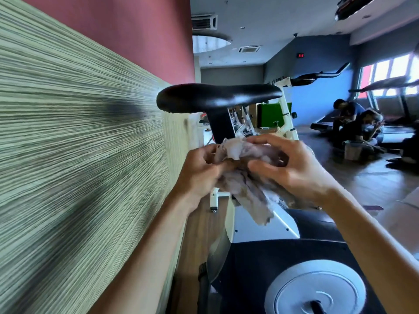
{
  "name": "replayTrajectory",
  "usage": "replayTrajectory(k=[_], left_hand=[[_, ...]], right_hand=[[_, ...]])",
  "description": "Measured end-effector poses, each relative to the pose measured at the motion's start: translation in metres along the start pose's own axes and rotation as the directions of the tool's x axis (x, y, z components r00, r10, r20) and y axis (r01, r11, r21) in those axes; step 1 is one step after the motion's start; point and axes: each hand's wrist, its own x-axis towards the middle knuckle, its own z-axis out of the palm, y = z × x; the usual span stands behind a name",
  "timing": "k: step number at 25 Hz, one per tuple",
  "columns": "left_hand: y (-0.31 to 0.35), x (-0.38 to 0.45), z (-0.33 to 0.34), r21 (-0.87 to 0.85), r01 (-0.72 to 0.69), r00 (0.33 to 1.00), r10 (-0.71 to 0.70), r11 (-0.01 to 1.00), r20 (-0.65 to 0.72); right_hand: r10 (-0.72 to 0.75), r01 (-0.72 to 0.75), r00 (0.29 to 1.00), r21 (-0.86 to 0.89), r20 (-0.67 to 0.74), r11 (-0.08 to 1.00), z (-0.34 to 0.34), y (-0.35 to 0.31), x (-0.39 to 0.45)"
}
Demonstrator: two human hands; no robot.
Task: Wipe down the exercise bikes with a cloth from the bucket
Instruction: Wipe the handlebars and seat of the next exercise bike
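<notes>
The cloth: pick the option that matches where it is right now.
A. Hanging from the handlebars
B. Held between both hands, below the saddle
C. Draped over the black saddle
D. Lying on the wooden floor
B: the left hand and right hand both grip the crumpled cloth, in front of and below the black saddle.

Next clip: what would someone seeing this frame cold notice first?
Two bare hands at centre, the left hand and right hand, both gripping a crumpled, pale, dingy cloth. Just above them sits the glossy black bike saddle on its post. A blurred, striped beige wall panel fills the left side.
</notes>
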Motion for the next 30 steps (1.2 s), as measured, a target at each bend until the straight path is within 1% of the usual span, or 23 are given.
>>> replayTrajectory(k=[1,2,4,6,8,9,10,11,12,13,14,16,17,18,20,21,22,24,25,26,27,29,30], left_hand=[[-0.001,0.001,-0.004,-0.056,0.045,0.998,-0.048,0.997,-0.050],[-0.002,0.002,-0.007,-0.105,0.095,0.990,-0.105,0.990,-0.089],[0.003,0.000,-0.011,-0.200,0.180,0.971,-0.207,0.963,-0.120],[0.009,-0.004,-0.018,-0.267,0.215,0.967,-0.243,0.939,-0.076],[0.014,-0.007,-0.025,-0.344,0.206,0.972,-0.231,0.916,-0.033],[0.016,-0.011,-0.028,-0.431,0.173,0.979,-0.204,0.885,-0.026],[0.019,-0.016,-0.028,-0.505,0.093,0.986,-0.149,0.858,-0.072],[0.021,-0.020,-0.025,-0.504,-0.025,0.986,-0.063,0.863,-0.157],[0.021,-0.020,-0.021,-0.401,-0.138,0.966,0.035,0.905,-0.255],[0.021,-0.018,-0.015,-0.280,-0.223,0.941,0.130,0.934,-0.313],[0.019,-0.013,-0.011,-0.192,-0.289,0.916,0.212,0.938,-0.341],[0.020,-0.003,-0.009,-0.128,-0.358,0.862,0.275,0.925,-0.426],[0.020,0.003,-0.013,-0.108,-0.389,0.817,0.289,0.915,-0.499],[0.019,0.010,-0.021,-0.099,-0.413,0.760,0.282,0.906,-0.586],[0.019,0.025,-0.041,-0.175,-0.420,0.651,0.161,0.890,-0.742],[0.017,0.036,-0.051,-0.236,-0.395,0.626,0.072,0.888,-0.776],[0.016,0.048,-0.057,-0.278,-0.350,0.633,0.008,0.895,-0.774],[0.021,0.068,-0.061,-0.366,-0.274,0.724,-0.059,0.889,-0.687],[0.024,0.076,-0.056,-0.408,-0.294,0.752,-0.054,0.865,-0.657],[0.026,0.084,-0.051,-0.447,-0.349,0.756,-0.034,0.824,-0.653],[0.025,0.093,-0.045,-0.454,-0.424,0.732,0.001,0.783,-0.682],[0.019,0.097,-0.021,-0.354,-0.570,0.617,0.103,0.742,-0.780],[0.014,0.100,-0.011,-0.297,-0.606,0.583,0.157,0.738,-0.797]], right_hand=[[-0.017,0.016,0.993,0.017,0.114,1.000,0.001,-0.004,-0.002],[-0.038,0.045,0.979,-0.028,0.200,0.999,0.005,-0.005,-0.004],[-0.057,0.127,0.957,-0.235,0.285,0.964,0.021,-0.005,-0.010],[-0.081,0.161,0.974,-0.390,0.212,0.907,0.042,-0.001,-0.014],[-0.163,0.156,0.986,-0.402,0.017,0.902,0.054,0.001,-0.009],[-0.177,0.131,0.979,-0.347,-0.105,0.929,0.054,-0.001,-0.005],[-0.148,0.097,0.967,-0.237,-0.206,0.967,0.053,-0.006,0.001],[-0.109,0.085,0.959,-0.101,-0.260,0.991,0.053,-0.013,0.007],[-0.093,0.096,0.959,-0.001,-0.268,0.995,0.056,-0.021,0.014],[-0.112,0.123,0.963,0.029,-0.244,0.992,0.061,-0.029,0.022],[-0.151,0.153,0.967,-0.004,-0.206,0.988,0.067,-0.036,0.029],[-0.195,0.173,0.973,-0.171,-0.123,0.970,0.072,-0.041,0.042],[-0.192,0.162,0.976,-0.251,-0.102,0.954,0.068,-0.042,0.048],[-0.190,0.158,0.978,-0.285,-0.091,0.946,0.058,-0.043,0.054],[-0.216,0.188,0.970,-0.221,-0.113,0.957,0.036,-0.048,0.069],[-0.236,0.209,0.966,-0.223,-0.104,0.952,0.030,-0.051,0.080],[-0.256,0.226,0.964,-0.289,-0.070,0.930,0.027,-0.053,0.093],[-0.266,0.257,0.963,-0.433,0.040,0.864,0.037,-0.054,0.124],[-0.248,0.258,0.965,-0.464,0.083,0.847,0.042,-0.052,0.134],[-0.228,0.248,0.969,-0.473,0.101,0.845,0.050,-0.049,0.146],[-0.217,0.236,0.972,-0.469,0.095,0.851,0.056,-0.046,0.156],[-0.207,0.210,0.977,-0.429,0.054,0.878,0.055,-0.042,0.158],[-0.210,0.207,0.977,-0.406,0.037,0.890,0.057,-0.039,0.161]])
